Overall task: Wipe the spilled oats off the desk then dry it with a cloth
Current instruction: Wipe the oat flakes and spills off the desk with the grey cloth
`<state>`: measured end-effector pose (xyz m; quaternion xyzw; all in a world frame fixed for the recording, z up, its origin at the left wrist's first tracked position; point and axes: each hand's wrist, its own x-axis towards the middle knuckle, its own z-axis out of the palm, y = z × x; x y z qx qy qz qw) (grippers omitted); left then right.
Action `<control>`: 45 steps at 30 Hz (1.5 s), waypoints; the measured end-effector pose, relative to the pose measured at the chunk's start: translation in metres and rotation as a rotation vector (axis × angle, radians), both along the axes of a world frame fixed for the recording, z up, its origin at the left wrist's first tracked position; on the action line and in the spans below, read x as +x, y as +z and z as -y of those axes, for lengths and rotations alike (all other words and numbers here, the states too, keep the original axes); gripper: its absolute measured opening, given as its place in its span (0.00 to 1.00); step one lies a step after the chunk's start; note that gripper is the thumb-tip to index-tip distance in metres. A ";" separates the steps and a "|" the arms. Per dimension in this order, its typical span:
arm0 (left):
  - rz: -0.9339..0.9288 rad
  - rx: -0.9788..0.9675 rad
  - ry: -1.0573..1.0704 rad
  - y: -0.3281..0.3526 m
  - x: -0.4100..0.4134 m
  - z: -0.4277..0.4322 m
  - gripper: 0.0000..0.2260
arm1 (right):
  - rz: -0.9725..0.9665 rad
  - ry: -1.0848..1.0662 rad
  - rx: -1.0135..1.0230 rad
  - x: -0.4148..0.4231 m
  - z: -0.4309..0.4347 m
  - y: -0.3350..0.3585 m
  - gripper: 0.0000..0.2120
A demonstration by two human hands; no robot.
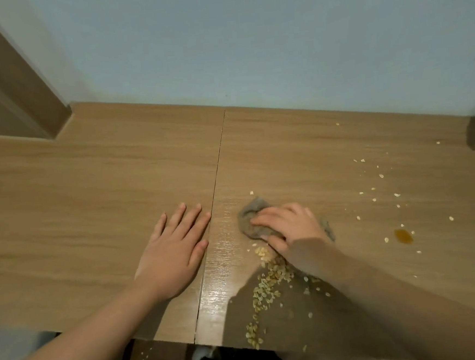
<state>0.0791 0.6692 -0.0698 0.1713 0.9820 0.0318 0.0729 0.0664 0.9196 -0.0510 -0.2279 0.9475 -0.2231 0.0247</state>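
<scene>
Two hands work on one desk [89, 191], whose two wood-grain panels meet at a seam [217, 187]. The left hand [176, 250] lies flat just left of the seam, fingers straight and spread, holding nothing. The right hand [288, 229] curls its fingers over the one cloth [251, 210], a crumpled grey rag, and grips it against the desk right of the seam. The oats [267, 285], too many to count, are pale flat flakes. Most lie in a trail from the right hand to the near edge, and loose ones are scattered far right. One amber spot [403, 236] sits among those. A wet sheen shows beside the seam.
</scene>
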 end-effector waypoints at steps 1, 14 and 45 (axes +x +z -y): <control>-0.003 -0.008 -0.027 0.000 0.001 0.005 0.25 | 0.028 -0.119 -0.017 -0.012 -0.006 -0.001 0.18; 0.050 -0.006 0.035 0.006 0.033 0.024 0.27 | 0.134 0.026 0.024 0.012 0.034 0.007 0.18; 0.064 -0.035 0.267 0.006 0.063 -0.006 0.24 | 0.207 0.041 0.017 0.121 0.051 0.015 0.17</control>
